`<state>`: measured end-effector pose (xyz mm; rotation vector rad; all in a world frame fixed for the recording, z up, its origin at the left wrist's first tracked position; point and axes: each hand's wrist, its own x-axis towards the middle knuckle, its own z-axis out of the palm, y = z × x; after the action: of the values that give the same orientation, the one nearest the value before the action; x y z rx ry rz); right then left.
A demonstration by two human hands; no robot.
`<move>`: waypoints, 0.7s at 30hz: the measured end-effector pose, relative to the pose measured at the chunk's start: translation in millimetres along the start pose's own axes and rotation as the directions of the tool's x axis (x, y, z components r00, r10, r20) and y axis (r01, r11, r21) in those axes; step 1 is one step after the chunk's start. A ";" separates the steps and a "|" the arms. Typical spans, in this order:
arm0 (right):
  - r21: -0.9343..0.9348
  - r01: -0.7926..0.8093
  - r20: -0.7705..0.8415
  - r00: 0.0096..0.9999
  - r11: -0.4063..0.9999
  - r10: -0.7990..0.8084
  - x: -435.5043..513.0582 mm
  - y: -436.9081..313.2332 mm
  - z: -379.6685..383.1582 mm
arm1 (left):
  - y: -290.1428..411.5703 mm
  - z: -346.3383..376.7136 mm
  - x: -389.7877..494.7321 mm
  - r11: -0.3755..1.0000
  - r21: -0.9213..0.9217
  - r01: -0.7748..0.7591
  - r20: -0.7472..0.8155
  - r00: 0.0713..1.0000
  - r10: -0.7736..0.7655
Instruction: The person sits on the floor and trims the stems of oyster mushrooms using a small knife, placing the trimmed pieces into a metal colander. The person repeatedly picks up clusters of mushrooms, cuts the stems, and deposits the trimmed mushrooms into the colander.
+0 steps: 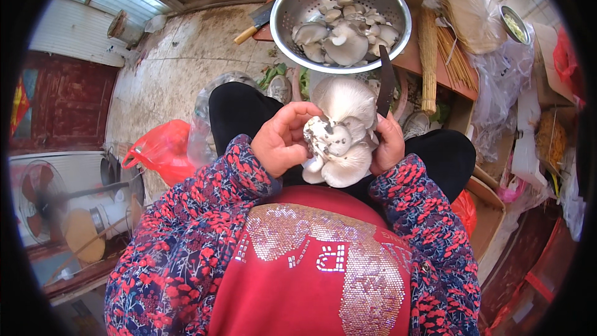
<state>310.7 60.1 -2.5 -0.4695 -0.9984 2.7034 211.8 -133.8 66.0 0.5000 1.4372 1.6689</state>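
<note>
A cluster of pale oyster mushrooms [345, 140] is held over my lap, its dirt-specked stem base turned up towards me. My left hand [282, 142] grips its left side, the fingers bent at the stem base. In my right hand [390, 144] is a knife with a dark, worn blade [386, 81] pointing away from me. The handle is hidden by the palm, and this hand also borders the cluster's right side. Beyond the hands, a perforated steel colander [285, 39] contains several grey-capped oyster mushrooms [345, 42]. The blade tip overlaps the colander's near rim in the picture.
A cleaver with a wooden handle [246, 35] lies left of the colander. Right of it, bundled thin sticks [454, 58] rest on a reddish-brown table [410, 61]. A red plastic bag [163, 149] sits by my left knee, and an electric fan [42, 200] stands farther left.
</note>
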 end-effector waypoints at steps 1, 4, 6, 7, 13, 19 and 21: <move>-0.057 0.013 0.003 1.000 0.998 -0.013 -0.9 -1.5 -0.6 | 0.1 -5.0 1.5 0.993 -0.099 0.060 0.042 0.998 -0.056; -0.233 0.063 0.027 0.998 0.970 -0.058 -1.4 -3.6 -4.7 | -4.9 -21.5 4.6 0.936 -0.295 0.192 0.106 0.980 -0.168; -0.357 0.118 0.056 0.993 0.927 -0.105 0.2 -3.0 -8.1 | -11.9 -24.0 3.9 0.948 -0.226 0.223 0.062 0.975 -0.214; -0.416 0.146 0.075 0.989 0.898 -0.126 1.1 -3.3 -6.5 | -15.9 -25.3 4.2 0.952 -0.192 0.239 0.038 0.971 -0.236; -0.567 0.111 0.092 0.993 0.816 -0.071 -5.8 -5.2 0.4 | -28.6 -20.9 11.0 0.957 -0.106 0.270 0.041 0.963 -0.267; -0.584 0.054 0.054 0.998 0.810 -0.028 -7.8 -4.8 1.9 | -36.8 -34.6 16.1 0.791 -0.420 0.445 0.101 0.889 -0.446; -0.596 0.056 0.052 0.998 0.801 -0.031 -7.2 -4.1 0.3 | -40.0 -35.1 18.3 0.778 -0.431 0.457 0.100 0.881 -0.462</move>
<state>317.6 60.7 2.0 -0.4831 -1.8602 2.3075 188.7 -141.2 15.3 -0.1203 1.0210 1.5197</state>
